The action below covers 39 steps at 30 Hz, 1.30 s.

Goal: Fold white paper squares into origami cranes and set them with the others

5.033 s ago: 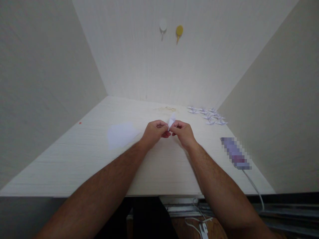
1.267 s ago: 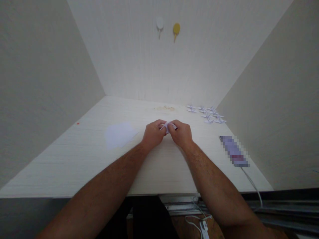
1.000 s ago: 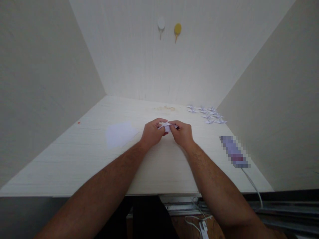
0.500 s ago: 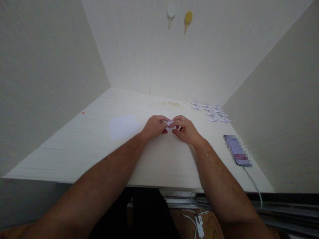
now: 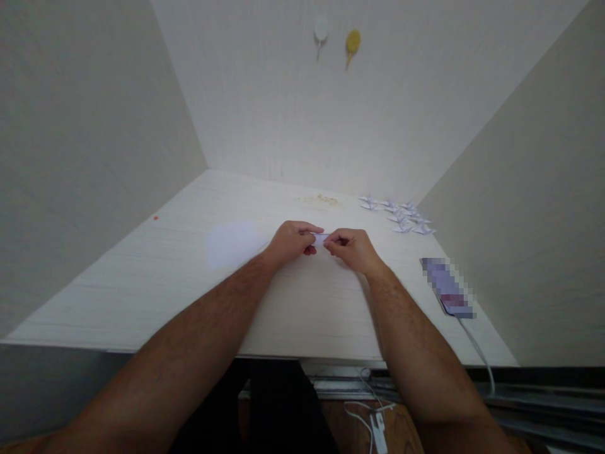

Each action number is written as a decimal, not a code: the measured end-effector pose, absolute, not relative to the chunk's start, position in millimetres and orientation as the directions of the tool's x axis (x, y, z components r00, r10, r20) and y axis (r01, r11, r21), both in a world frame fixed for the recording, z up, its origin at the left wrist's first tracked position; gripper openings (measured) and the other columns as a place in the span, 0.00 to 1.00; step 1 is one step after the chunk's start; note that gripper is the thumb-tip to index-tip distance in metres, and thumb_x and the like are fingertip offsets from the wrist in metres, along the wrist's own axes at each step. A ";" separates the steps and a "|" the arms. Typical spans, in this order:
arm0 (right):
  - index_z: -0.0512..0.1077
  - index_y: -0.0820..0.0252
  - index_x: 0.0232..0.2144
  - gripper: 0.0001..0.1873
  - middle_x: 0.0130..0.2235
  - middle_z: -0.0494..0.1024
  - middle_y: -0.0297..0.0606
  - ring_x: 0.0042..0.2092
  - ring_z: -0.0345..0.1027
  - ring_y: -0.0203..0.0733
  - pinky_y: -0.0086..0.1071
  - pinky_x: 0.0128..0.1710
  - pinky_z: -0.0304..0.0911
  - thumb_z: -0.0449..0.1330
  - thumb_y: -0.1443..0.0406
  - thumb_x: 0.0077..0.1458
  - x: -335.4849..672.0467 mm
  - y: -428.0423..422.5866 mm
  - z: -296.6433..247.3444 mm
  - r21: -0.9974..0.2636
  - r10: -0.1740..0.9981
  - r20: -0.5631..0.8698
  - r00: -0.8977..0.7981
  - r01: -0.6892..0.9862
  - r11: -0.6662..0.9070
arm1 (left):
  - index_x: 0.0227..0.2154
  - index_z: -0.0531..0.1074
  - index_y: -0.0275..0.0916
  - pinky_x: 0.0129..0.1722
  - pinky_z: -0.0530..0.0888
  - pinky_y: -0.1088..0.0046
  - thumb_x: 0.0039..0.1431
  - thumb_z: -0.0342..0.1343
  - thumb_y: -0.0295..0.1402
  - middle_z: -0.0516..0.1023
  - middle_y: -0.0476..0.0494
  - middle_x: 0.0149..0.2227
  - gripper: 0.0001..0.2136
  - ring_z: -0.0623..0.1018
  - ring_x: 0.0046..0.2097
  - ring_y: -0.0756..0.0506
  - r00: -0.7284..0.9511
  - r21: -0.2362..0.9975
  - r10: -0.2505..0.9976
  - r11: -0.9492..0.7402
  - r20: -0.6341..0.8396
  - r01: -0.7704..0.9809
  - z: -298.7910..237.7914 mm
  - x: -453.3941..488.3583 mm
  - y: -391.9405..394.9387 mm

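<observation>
A small folded piece of white paper (image 5: 319,241) is held between my two hands, above the middle of the white table. My left hand (image 5: 293,241) grips its left side, thumb in front and index finger stretched along the top edge. With thumb and fingertips together, my right hand (image 5: 348,247) pinches the right end. The fingers hide part of the paper, so its full shape does not show. Left of my hands lies a stack of white paper sheets (image 5: 231,243). Several folded paper cranes (image 5: 401,215) sit at the back right.
A phone (image 5: 447,287) with a white cable (image 5: 477,347) lies near the right edge of the table (image 5: 302,315). Walls enclose the back and both sides. A white hook (image 5: 321,30) and a yellow hook (image 5: 352,41) hang on the back wall. A power strip (image 5: 378,432) lies below.
My right fingers have drawn together into a pinch at the paper's right end, where they were spread over it before. The paper now shows as a flatter strip. The view has shifted slightly.
</observation>
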State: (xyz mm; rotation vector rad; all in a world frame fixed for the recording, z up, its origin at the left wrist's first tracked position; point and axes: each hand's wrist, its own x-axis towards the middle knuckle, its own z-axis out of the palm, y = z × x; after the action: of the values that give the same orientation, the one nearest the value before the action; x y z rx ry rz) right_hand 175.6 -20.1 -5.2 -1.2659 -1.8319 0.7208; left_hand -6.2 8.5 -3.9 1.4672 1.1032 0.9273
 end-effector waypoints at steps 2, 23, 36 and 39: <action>0.77 0.60 0.26 0.09 0.22 0.74 0.33 0.23 0.62 0.32 0.26 0.23 0.54 0.61 0.60 0.51 175.6 -19.9 -5.9 -0.816 0.950 0.245 -0.192 0.489 0.309 | 0.39 0.79 0.34 0.23 0.73 0.75 0.48 0.55 0.24 0.77 0.45 0.21 0.15 0.78 0.23 0.48 0.294 0.985 0.956 -0.049 -0.002 0.167 -4.4 -6.2 8.5; 0.76 0.62 0.30 0.13 0.23 0.78 0.37 0.23 0.67 0.34 0.28 0.25 0.63 0.65 0.57 0.46 172.8 -16.4 -5.8 -0.925 0.971 0.211 -0.115 0.298 0.236 | 0.36 0.79 0.35 0.33 0.78 0.72 0.47 0.61 0.30 0.81 0.44 0.32 0.11 0.79 0.30 0.49 0.249 0.972 0.942 -0.233 0.224 0.007 -7.2 -10.8 11.9; 0.76 0.61 0.27 0.09 0.26 0.80 0.38 0.26 0.70 0.37 0.28 0.26 0.63 0.66 0.60 0.46 174.3 -14.1 -9.5 -0.888 0.946 0.317 0.068 0.371 0.271 | 0.30 0.78 0.33 0.35 0.80 0.69 0.43 0.62 0.26 0.79 0.45 0.28 0.08 0.79 0.30 0.49 0.123 0.984 0.985 -0.106 0.124 -0.146 -9.2 -6.7 14.8; 0.74 0.61 0.27 0.09 0.26 0.79 0.38 0.26 0.70 0.37 0.28 0.26 0.63 0.67 0.61 0.44 172.3 -13.9 -10.7 -0.888 0.938 0.329 0.111 0.373 0.268 | 0.30 0.78 0.32 0.35 0.81 0.69 0.43 0.62 0.26 0.79 0.44 0.28 0.08 0.79 0.30 0.48 0.124 0.981 0.985 -0.099 0.121 -0.166 -8.9 -5.8 13.4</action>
State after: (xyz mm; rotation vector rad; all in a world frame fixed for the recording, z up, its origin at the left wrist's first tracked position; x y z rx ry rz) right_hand 172.3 -13.9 -10.7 -1.2958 -1.4602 0.6596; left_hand -5.8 13.4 -8.9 1.2296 0.9385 1.2603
